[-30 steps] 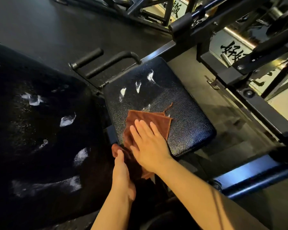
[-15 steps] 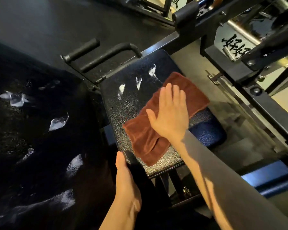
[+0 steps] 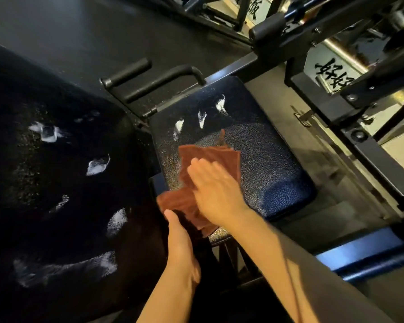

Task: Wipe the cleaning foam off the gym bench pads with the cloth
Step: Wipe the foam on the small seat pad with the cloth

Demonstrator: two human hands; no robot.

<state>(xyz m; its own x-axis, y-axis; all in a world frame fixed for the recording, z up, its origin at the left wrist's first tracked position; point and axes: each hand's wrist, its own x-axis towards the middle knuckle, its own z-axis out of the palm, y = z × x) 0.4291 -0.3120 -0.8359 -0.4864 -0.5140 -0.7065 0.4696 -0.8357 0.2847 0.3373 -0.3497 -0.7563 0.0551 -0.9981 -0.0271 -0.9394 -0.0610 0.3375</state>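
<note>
in the head view the right hand (image 3: 216, 194) lay flat on the brown cloth (image 3: 205, 164), fingers straight and close together, pressing it onto the near left part of the seat pad (image 3: 261, 145). the left hand (image 3: 181, 248) sat at the pad's near left edge, its thumb up against the cloth's hanging corner; whether its fingers curled round anything could not be told. three foam streaks (image 3: 202, 117) remained on the far part of the seat pad. more foam patches (image 3: 97, 165) dotted the large back pad (image 3: 33, 194) on the left.
</note>
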